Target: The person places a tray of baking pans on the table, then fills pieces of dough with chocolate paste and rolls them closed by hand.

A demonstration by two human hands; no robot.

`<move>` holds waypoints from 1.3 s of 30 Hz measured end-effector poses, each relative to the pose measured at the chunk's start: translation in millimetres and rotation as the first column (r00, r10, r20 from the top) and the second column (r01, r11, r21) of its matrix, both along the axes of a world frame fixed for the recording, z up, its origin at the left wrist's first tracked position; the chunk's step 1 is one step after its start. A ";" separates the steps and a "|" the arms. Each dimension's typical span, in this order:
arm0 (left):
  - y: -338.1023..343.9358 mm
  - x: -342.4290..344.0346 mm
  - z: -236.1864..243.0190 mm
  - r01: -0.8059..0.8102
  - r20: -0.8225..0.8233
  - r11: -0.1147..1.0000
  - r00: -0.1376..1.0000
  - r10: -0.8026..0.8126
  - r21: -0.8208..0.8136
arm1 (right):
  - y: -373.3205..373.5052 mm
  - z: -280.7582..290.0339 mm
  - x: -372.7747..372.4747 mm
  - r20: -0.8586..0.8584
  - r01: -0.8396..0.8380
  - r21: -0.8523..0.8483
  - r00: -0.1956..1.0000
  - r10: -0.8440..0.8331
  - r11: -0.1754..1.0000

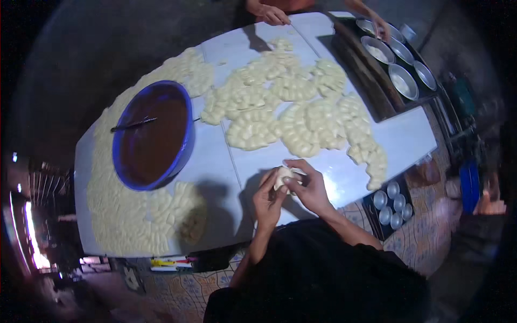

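Observation:
Close to the near edge of the white table [210, 156], a small pale piece of dough [283, 176] sits between my two hands. My left hand [267, 200] curls its fingers round one side of it. From the other side my right hand [309, 185] grips it, the thumb pressed onto the dough. Just beyond my hands, flattened dough pieces [299, 129] lie in overlapping rows. To the left stands a large blue basin [189, 126] of brown filling [153, 142], with a dark-handled utensil [134, 124] resting in it.
More dough pieces [116, 210] cover the table's left side. At the far right, round metal pans [404, 82] stand on a dark tray; another person's hand [383, 31] reaches into one. That person's other hand [276, 16] rests at the far edge. Small metal molds [393, 189] sit lower right.

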State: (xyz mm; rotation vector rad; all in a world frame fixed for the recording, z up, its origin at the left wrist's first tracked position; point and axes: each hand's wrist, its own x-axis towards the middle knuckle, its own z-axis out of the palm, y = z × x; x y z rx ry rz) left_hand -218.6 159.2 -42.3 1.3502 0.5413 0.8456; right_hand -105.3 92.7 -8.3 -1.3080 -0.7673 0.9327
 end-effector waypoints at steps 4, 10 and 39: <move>-3.3 -14.8 -14.4 -0.271 -0.038 0.961 0.962 0.269 -0.054 | 12.5 -3.6 -19.9 0.314 0.111 -0.011 0.944 -0.101 0.994; 8.6 -30.8 -3.9 -0.267 -0.255 0.961 0.936 0.241 -0.075 | 42.8 1.4 -15.9 0.524 -0.292 0.152 0.834 0.174 0.944; 130.0 -35.8 42.3 0.162 0.105 0.746 0.987 -0.123 -0.646 | 90.4 -68.8 -0.4 -0.640 -0.230 0.120 0.726 0.252 0.966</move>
